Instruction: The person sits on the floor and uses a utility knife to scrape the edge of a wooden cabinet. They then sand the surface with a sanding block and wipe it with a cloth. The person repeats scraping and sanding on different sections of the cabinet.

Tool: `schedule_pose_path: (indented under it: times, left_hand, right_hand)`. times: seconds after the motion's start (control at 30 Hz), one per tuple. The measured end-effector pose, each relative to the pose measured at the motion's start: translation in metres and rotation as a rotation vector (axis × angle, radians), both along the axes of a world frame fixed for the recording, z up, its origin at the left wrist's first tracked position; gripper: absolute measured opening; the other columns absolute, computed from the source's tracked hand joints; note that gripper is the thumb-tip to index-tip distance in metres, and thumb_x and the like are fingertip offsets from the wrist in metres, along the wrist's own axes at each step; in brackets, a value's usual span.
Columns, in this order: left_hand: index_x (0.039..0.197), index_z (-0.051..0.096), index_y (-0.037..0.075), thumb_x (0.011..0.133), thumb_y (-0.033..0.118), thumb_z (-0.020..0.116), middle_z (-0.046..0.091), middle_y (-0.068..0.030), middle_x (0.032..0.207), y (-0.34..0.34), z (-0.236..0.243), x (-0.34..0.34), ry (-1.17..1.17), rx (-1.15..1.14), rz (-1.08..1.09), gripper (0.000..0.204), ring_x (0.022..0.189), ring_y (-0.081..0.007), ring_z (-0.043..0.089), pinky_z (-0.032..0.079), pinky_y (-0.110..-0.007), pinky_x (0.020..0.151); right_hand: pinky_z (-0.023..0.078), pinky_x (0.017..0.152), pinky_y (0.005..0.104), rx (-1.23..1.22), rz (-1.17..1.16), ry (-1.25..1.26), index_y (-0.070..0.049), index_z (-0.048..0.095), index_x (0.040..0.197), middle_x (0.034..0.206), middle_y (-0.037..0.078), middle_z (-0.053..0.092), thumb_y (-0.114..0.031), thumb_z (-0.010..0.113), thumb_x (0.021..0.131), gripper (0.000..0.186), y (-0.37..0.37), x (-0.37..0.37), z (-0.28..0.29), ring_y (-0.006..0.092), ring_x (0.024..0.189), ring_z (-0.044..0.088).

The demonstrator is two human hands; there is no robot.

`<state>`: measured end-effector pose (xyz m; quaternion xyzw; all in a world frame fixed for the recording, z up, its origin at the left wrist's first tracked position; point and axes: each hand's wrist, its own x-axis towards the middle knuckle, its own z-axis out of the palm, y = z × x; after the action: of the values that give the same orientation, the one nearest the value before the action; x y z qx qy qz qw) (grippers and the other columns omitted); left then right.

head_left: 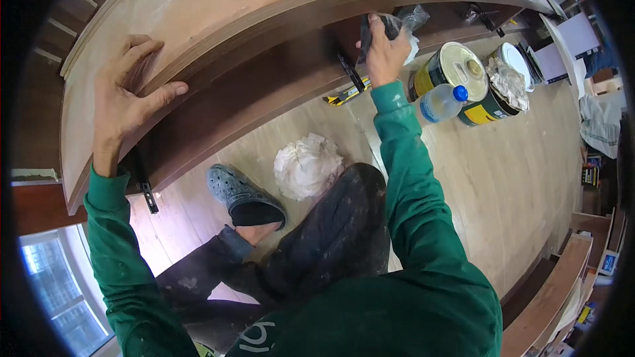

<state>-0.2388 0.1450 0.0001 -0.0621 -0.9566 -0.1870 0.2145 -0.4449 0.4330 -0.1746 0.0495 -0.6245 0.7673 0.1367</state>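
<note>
My left hand rests at the edge of a curved, light wooden top, its thumb spread away from the bent fingers. Below the top runs a brown front panel. At the panel's right part my right hand is closed on a dark grey folded piece that looks like sandpaper, held against the brown surface. Most of that piece is hidden by the fingers. Crumpled clear plastic lies just beyond this hand. Under its wrist, a yellow-and-black utility knife lies on the floor.
Paint cans stand at the right, with a blue-capped water bottle before them and a crumpled cloth on one. A white bundled rag lies by my clog. Black drawer rails stick out below the panel.
</note>
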Motion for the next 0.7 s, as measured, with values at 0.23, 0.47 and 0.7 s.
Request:
schedule_pose_path:
  times: [0.23, 0.47, 0.7]
  left_hand:
    - [0.104, 0.064, -0.004, 0.063, 0.024, 0.087, 0.060, -0.0133, 0.107, 0.001, -0.003, 0.002, 0.017, 0.016, 0.014, 0.055, 0.100, -0.0257, 0.060, 0.046, -0.032, 0.090]
    - [0.109, 0.061, -0.005, 0.065, 0.020, 0.085, 0.057, -0.0123, 0.111, -0.001, 0.003, 0.003, -0.042, -0.072, 0.021, 0.056, 0.107, -0.0237, 0.056, 0.042, -0.031, 0.095]
    - [0.105, 0.063, -0.005, 0.063, 0.023, 0.087, 0.059, -0.0139, 0.104, 0.005, 0.001, 0.000, 0.036, -0.134, 0.032, 0.056, 0.100, -0.0256, 0.059, 0.045, -0.032, 0.090]
  right_hand:
    - [0.047, 0.043, 0.0289, 0.064, 0.005, -0.006, 0.002, 0.065, 0.089, 0.068, 0.007, 0.062, -0.024, 0.067, 0.086, 0.026, 0.003, -0.002, -0.002, 0.0137, 0.050, 0.057]
    - [0.047, 0.045, 0.0312, 0.073, 0.000, -0.032, 0.001, 0.064, 0.090, 0.068, 0.009, 0.063, -0.025, 0.069, 0.086, 0.027, 0.005, -0.002, 0.000, 0.0154, 0.049, 0.057]
    - [0.051, 0.057, 0.0320, 0.115, -0.044, -0.158, 0.003, 0.067, 0.097, 0.077, 0.011, 0.067, -0.025, 0.070, 0.084, 0.031, 0.007, 0.000, -0.023, 0.0182, 0.061, 0.063]
